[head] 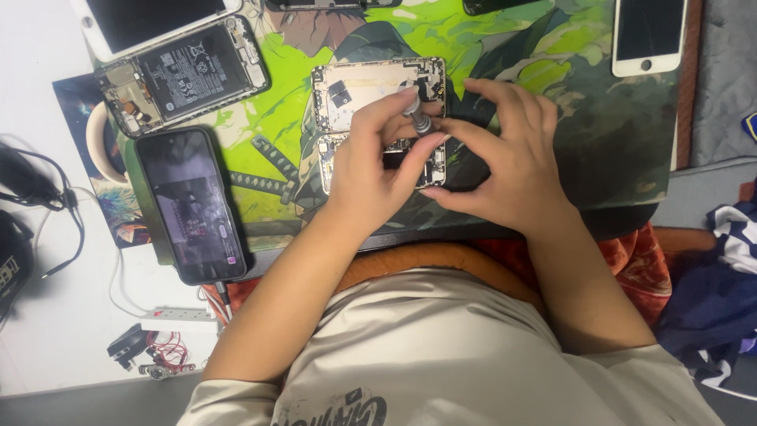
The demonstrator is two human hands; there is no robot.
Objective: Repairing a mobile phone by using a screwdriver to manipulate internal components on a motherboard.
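Nearest the camera is the person's pale shirt (441, 347), with both forearms reaching forward from it over the near edge of the printed work mat (615, 134). The left hand (371, 170) is closed in a pinch around the small metal screwdriver (418, 118), thumb and forefinger on its knurled grip, the tool standing nearly upright. The right hand (505, 162) is half curled, its fingertips meeting the driver from the other side and resting on the opened phone (378, 118) beneath; it steadies rather than clamps. That phone lies back-off near the middle of the mat, its frame and circuit boards exposed, partly hidden under both hands, so the screw itself cannot be seen. To do this well, I judge the driver should stay square to the board, with light downward pressure and the turning done by the fingertips alone, since a tilted bit would likely slip and mar the tiny head or the parts beside it. Toward the mat's near left corner a dark phone with a lit screen (197, 205) lies on its own, a cable at its lower end. Farther off, by the far left corner, sits another opened phone showing its black battery (185, 71), and a white phone (648, 35) lies at the far right corner.
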